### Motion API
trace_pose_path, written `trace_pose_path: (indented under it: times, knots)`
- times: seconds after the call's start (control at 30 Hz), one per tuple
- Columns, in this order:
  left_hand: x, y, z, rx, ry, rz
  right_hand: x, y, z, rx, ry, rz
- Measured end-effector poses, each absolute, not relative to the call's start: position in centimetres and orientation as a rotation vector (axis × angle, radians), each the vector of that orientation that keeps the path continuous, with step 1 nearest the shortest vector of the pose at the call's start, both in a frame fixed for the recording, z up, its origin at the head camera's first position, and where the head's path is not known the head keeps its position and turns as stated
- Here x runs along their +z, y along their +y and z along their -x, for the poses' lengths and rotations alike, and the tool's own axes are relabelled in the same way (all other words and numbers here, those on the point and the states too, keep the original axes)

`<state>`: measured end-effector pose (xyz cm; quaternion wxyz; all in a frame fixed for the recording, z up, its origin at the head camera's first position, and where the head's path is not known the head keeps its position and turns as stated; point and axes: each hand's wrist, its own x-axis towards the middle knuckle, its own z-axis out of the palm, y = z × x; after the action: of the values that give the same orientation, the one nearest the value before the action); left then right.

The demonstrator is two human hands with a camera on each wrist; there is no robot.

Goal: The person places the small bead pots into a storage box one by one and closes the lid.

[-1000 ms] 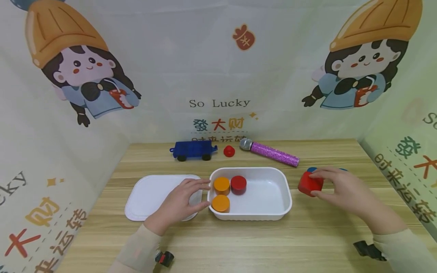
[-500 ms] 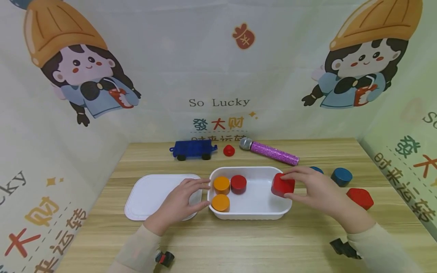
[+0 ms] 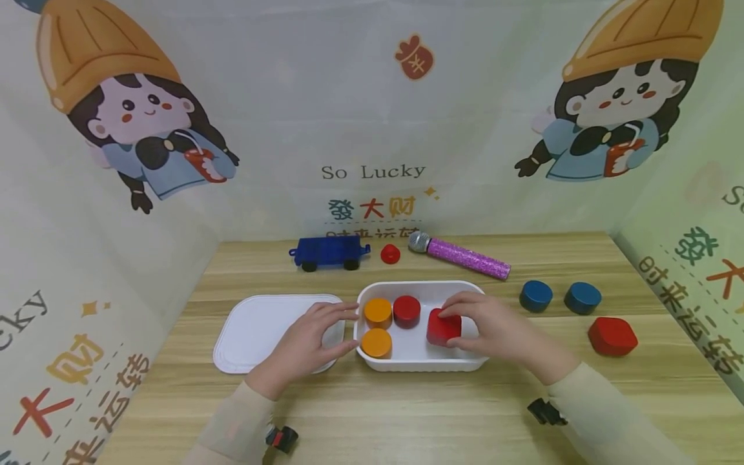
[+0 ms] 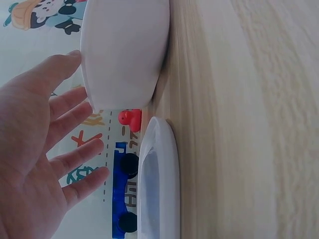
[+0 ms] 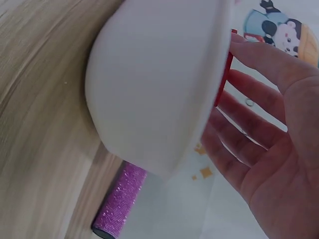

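Note:
A white oblong plastic box [image 3: 407, 366] stands mid-table. In its left part are two orange round blocks [image 3: 378, 312] and a red round block [image 3: 407, 311]. My right hand [image 3: 494, 323] reaches over the box's right side and pinches a red block with rounded corners [image 3: 443, 328] inside it. In the right wrist view, the box wall hides most of that red block [image 5: 225, 79]. With fingers fairly straight, my left hand [image 3: 305, 345] touches the box's left rim; in the left wrist view, its thumb and fingertips meet that edge.
A white lid [image 3: 256, 332] lies left of the box. Behind are a blue toy wagon [image 3: 328, 252], a small red toy [image 3: 391, 254] and a glittery purple microphone [image 3: 465, 257]. To the right sit two blue round blocks [image 3: 536, 296] and another red block [image 3: 613, 336].
My right hand has carried the red block leftward from the table on the right, over the rim, into the box. My left hand has stayed at the box's left rim.

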<state>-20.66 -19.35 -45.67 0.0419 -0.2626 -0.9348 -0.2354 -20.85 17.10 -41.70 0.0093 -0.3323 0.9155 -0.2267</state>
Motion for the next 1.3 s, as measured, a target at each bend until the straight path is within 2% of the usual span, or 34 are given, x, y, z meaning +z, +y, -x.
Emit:
trace_pose_path:
  times: [0.57,1.3]
  knots:
    - [-45.9,-19.5,20.6,-0.726,-2.859,0.789,-42.9,13.6,22.1,-0.680,2.764,1.190]
    - [-45.9,-19.3,20.6,-0.727,-2.826,0.832,-43.9,12.0,22.6,-0.627,2.706,1.211]
